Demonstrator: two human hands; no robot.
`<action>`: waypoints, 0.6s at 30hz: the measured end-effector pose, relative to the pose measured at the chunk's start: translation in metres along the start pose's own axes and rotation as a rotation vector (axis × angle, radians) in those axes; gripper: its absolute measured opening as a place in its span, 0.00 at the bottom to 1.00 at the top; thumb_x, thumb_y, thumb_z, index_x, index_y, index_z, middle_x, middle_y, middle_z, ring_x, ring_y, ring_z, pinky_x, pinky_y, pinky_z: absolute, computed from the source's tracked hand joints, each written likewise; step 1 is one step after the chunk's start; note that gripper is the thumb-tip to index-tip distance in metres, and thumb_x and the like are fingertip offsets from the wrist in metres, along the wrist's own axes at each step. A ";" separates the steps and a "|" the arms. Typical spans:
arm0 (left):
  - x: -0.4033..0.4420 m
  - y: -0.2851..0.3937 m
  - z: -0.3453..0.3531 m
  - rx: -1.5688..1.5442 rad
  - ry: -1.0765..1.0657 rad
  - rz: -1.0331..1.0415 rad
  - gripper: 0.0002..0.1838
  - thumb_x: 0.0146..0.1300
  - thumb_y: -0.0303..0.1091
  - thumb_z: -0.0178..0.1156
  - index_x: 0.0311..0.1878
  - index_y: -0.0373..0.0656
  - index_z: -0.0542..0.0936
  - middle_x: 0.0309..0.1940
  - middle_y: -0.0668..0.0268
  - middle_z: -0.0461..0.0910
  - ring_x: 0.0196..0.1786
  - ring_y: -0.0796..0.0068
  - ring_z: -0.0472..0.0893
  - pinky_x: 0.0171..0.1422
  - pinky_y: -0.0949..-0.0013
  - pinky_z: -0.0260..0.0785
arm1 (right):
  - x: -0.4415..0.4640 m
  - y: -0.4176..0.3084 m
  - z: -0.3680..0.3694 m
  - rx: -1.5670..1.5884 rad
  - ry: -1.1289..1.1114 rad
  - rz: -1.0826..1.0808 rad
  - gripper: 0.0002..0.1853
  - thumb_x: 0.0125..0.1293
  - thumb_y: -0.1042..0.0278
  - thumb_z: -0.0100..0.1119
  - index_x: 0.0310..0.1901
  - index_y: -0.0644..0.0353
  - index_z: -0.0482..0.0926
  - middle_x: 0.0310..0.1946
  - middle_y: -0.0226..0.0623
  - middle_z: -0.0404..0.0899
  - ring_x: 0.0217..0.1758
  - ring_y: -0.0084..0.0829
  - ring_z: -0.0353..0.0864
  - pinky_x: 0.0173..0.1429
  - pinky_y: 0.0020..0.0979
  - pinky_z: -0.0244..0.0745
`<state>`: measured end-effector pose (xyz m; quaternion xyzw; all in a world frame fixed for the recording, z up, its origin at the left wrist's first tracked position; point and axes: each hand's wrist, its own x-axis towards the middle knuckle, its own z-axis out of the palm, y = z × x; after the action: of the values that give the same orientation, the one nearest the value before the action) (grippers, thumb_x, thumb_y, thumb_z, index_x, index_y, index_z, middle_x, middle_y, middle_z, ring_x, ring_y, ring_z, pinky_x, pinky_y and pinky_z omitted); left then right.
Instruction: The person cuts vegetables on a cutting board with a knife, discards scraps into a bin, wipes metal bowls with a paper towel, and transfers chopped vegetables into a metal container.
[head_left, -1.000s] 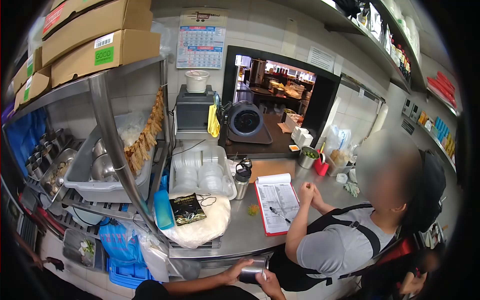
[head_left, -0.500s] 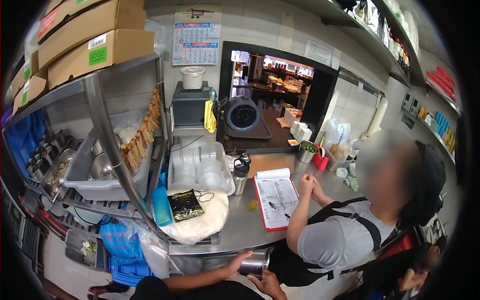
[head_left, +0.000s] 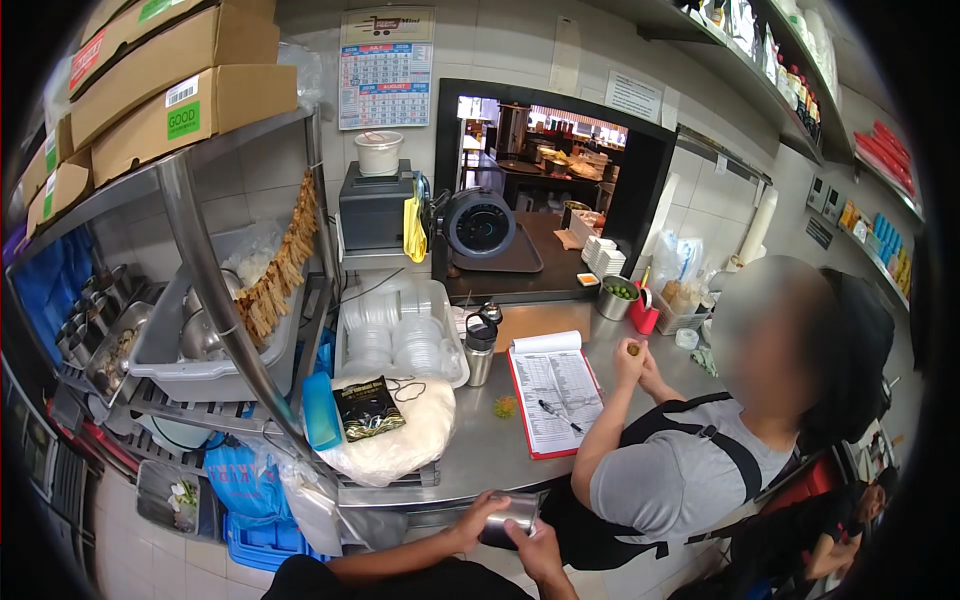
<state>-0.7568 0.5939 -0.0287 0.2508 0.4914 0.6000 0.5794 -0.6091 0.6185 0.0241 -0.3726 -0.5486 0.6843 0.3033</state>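
A shiny metal cup (head_left: 513, 513) is held low in front of me, tilted, just off the counter's near edge. My left hand (head_left: 478, 522) is closed around its left side. My right hand (head_left: 538, 550) grips the other side, with the thumb lying across the wall. What is inside the cup is hidden. Closest on the steel counter (head_left: 480, 455) is a red clipboard (head_left: 548, 455) with printed sheets and a pen (head_left: 560, 416) on it. A small yellow-green heap (head_left: 505, 407) lies left of the clipboard.
A co-worker (head_left: 655, 470) stands close on my right, holding a small brownish-green item in both hands. Beyond the clipboard are a tumbler (head_left: 480, 350) and a pot of green pieces (head_left: 617, 297). A tub of clear containers (head_left: 440, 300) and a shelf post (head_left: 215, 260) stand left.
The cup has tipped slightly, and my right hand has risen with its thumb now over the cup's side. The co-worker's hands have shifted and a small item now shows in them.
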 end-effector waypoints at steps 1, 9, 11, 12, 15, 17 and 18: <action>0.000 0.005 -0.006 -0.232 -0.113 -0.208 0.22 0.63 0.49 0.54 0.56 0.48 0.70 0.49 0.63 0.74 0.52 0.68 0.73 0.53 0.66 0.65 | -0.003 -0.003 0.001 -0.294 -0.049 -0.047 0.11 0.65 0.67 0.59 0.45 0.64 0.80 0.39 0.33 0.82 0.39 0.25 0.80 0.46 0.29 0.74; -0.015 0.030 -0.009 -0.495 -0.138 -0.600 0.34 0.57 0.71 0.47 0.55 0.53 0.72 0.50 0.61 0.75 0.50 0.61 0.74 0.48 0.51 0.68 | 0.003 0.014 -0.022 -0.761 -0.129 -0.492 0.14 0.61 0.57 0.63 0.34 0.63 0.82 0.28 0.43 0.81 0.31 0.37 0.82 0.34 0.33 0.74; -0.005 0.010 -0.022 -0.618 -0.240 -0.608 0.34 0.60 0.68 0.45 0.55 0.49 0.71 0.51 0.58 0.74 0.51 0.59 0.74 0.50 0.53 0.69 | 0.013 0.016 -0.021 -0.774 0.006 -0.502 0.15 0.64 0.57 0.60 0.34 0.64 0.81 0.26 0.43 0.81 0.27 0.36 0.81 0.32 0.33 0.73; 0.000 -0.002 -0.028 -0.739 -0.337 -0.614 0.33 0.64 0.65 0.44 0.56 0.45 0.71 0.52 0.56 0.73 0.51 0.58 0.74 0.51 0.55 0.69 | 0.019 0.016 -0.020 -0.779 0.138 -0.512 0.17 0.66 0.56 0.57 0.33 0.65 0.80 0.25 0.42 0.80 0.24 0.34 0.80 0.29 0.33 0.71; 0.006 -0.024 -0.025 -0.717 -0.165 -0.557 0.25 0.70 0.49 0.42 0.54 0.36 0.70 0.52 0.52 0.73 0.54 0.56 0.74 0.53 0.59 0.70 | 0.037 0.010 -0.006 -0.437 0.406 -0.355 0.20 0.69 0.55 0.53 0.32 0.68 0.79 0.21 0.41 0.79 0.22 0.29 0.77 0.28 0.32 0.70; 0.002 -0.032 -0.019 -0.609 -0.203 -0.510 0.19 0.70 0.36 0.40 0.53 0.32 0.70 0.54 0.52 0.74 0.57 0.58 0.74 0.58 0.60 0.69 | 0.044 0.016 -0.001 -0.439 0.399 -0.334 0.21 0.68 0.54 0.52 0.34 0.69 0.77 0.24 0.49 0.79 0.28 0.42 0.81 0.33 0.39 0.72; -0.001 -0.041 -0.016 -0.544 -0.310 -0.553 0.18 0.69 0.35 0.41 0.54 0.32 0.71 0.54 0.52 0.74 0.57 0.59 0.74 0.60 0.60 0.68 | 0.045 0.018 0.006 -0.430 0.367 -0.380 0.21 0.69 0.53 0.51 0.37 0.69 0.76 0.27 0.51 0.79 0.31 0.45 0.81 0.35 0.40 0.72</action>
<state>-0.7526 0.5817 -0.0707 0.0346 0.2706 0.4847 0.8310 -0.6386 0.6479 -0.0010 -0.4363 -0.6762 0.4056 0.4335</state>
